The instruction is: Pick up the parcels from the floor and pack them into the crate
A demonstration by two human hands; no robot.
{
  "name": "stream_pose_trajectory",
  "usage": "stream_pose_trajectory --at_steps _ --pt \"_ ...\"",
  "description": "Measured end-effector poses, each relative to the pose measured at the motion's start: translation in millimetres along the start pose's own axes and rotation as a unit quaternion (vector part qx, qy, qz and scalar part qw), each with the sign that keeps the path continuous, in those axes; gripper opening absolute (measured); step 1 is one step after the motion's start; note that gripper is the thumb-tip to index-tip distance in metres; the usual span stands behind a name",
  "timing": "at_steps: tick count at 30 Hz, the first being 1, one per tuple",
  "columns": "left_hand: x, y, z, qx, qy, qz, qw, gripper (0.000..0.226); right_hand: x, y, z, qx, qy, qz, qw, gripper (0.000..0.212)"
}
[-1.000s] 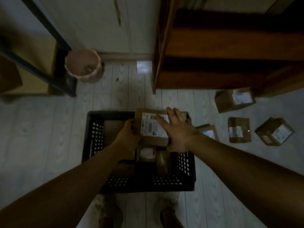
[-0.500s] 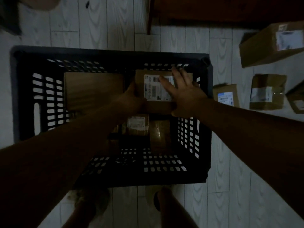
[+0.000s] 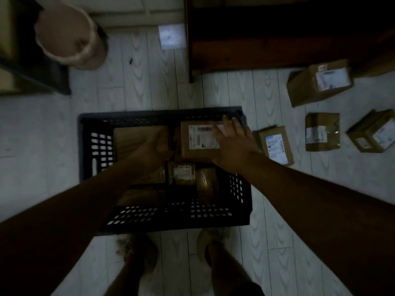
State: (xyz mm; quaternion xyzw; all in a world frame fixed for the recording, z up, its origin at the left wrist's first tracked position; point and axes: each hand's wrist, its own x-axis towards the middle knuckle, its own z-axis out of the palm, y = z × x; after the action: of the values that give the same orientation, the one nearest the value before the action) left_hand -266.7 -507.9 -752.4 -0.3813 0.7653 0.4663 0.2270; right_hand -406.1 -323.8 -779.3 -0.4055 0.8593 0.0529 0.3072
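A black slotted crate [image 3: 94, 146] stands on the floor in front of me. A brown parcel with a white label [image 3: 197, 139] lies in its far right corner. My right hand [image 3: 234, 145] rests on that parcel's right side with straight fingers. My left hand [image 3: 155, 147] hovers loosely curled just left of it, over a plain brown parcel [image 3: 132, 139], with a narrow dark gap to the labelled one. Lower in the crate lie a small labelled parcel [image 3: 183, 174] and a taped one [image 3: 206, 184]. Several parcels lie on the floor at the right, the nearest [image 3: 275, 146] beside the crate.
A wooden cabinet [image 3: 277, 39] stands behind the crate at the right, with a parcel [image 3: 318, 82] at its foot. A pink bin [image 3: 68, 37] and a dark-framed shelf [image 3: 42, 80] are at the far left. My slippered feet [image 3: 139, 248] touch the crate's near wall.
The labelled parcel has gone down into the crate's far right corner. My left hand has come off its left edge. The camera has pulled back, showing more floor.
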Motion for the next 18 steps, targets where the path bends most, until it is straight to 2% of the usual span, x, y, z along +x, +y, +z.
stream_pose_trajectory --at_steps 5,7,10,13,18 --pt "-134 56 -45 -0.092 -0.041 0.042 0.994 0.053 -107 -7 -98 0.072 0.044 0.032 0.996 0.090" --pt "-184 81 -61 -0.092 -0.057 0.034 0.993 0.057 -151 -7 -132 0.066 0.054 0.044 0.995 0.089" --pt "-245 117 -81 0.010 -0.040 0.064 0.997 0.072 -212 -8 -177 0.057 0.068 0.067 0.994 0.086" --pt "-294 149 -94 0.096 -0.010 0.103 0.990 0.064 -271 -11 -215 0.057 0.099 0.096 0.989 0.083" --pt "-359 196 -96 0.098 0.017 0.171 0.980 0.077 -375 -7 -253 0.059 0.161 0.153 0.973 0.079"
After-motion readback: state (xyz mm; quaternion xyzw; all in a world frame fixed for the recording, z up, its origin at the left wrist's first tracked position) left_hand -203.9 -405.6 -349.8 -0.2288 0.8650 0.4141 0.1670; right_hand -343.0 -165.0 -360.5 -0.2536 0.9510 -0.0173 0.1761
